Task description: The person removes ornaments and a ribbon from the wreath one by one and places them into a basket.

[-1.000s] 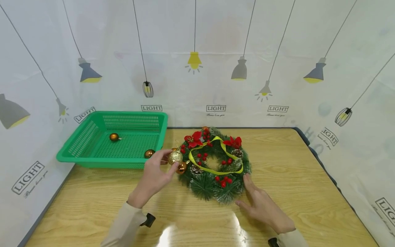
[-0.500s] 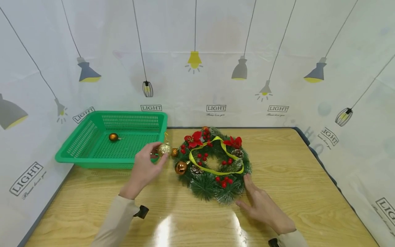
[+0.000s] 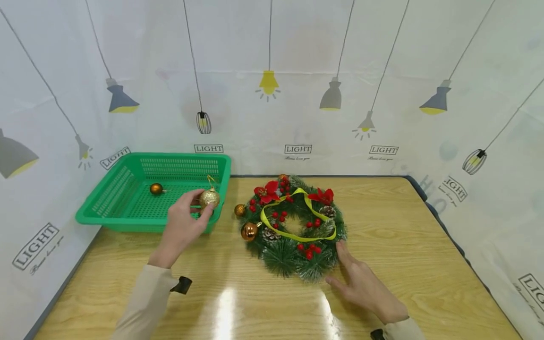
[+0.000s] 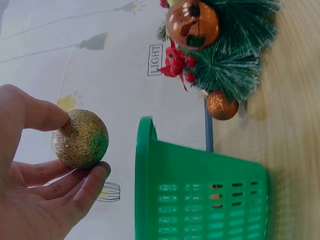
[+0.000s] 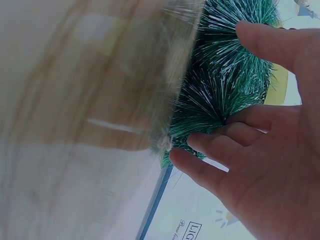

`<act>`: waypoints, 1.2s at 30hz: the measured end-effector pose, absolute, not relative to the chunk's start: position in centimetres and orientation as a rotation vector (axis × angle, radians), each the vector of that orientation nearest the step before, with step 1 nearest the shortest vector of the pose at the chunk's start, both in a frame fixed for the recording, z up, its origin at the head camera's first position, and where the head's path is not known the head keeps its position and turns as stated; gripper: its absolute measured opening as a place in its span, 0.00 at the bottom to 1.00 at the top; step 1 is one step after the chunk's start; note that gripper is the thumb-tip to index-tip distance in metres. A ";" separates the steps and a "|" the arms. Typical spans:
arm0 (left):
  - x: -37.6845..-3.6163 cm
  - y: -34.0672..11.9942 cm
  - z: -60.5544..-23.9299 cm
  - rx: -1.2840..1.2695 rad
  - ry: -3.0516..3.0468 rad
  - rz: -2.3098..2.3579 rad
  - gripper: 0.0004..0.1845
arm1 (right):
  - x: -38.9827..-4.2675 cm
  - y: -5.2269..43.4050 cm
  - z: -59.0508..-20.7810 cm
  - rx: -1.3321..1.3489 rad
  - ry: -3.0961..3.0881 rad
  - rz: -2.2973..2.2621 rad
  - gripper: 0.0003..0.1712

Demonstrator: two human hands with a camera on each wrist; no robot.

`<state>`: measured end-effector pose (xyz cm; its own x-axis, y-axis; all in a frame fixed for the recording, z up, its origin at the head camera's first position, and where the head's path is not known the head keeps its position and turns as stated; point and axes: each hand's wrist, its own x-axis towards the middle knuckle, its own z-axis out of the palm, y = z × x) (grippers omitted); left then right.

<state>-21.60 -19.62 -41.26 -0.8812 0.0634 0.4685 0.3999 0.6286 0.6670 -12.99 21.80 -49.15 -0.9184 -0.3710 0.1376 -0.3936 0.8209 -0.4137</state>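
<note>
Between thumb and fingers, my left hand (image 3: 182,225) pinches a glittery gold Christmas ball (image 3: 209,199) with a gold hanging loop at its top. In the head view it is over the right end of the green basket (image 3: 111,220); the left wrist view has it raised above the rim. A green Christmas wreath (image 3: 284,259) with red flowers, berries, pine cones and a yellow ribbon (image 3: 264,218) lies on the table. My right hand (image 3: 366,287) rests against its lower right edge, fingers extended. On the wreath's left side sit a shiny copper ball (image 3: 249,231) and a glittery copper ball (image 3: 240,210).
One copper ball (image 3: 156,189) lies inside the basket, towards its back left; another is mostly hidden behind the left hand. The wooden table (image 3: 416,236) ends at a wall sheet (image 3: 340,127) printed with lamps at the back and sides.
My left hand has carried the gold ball leftward from the wreath's left side to over the basket's right end. The right hand and the wreath have stayed in place.
</note>
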 end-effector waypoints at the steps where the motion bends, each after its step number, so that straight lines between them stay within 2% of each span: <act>1: -21.7 -19.9 -41.2 -0.362 -2.448 -1.135 0.21 | -13.0 21.8 -49.1 0.617 -2.951 0.688 0.52; 22: -23.8 -25.2 -41.1 -0.196 -2.603 -1.033 0.25 | -13.1 21.9 -48.2 0.605 -3.009 0.664 0.51; 36: -25.3 -27.9 -40.8 -0.183 -2.707 -1.011 0.29 | -13.0 21.9 -48.0 0.567 -3.050 0.726 0.51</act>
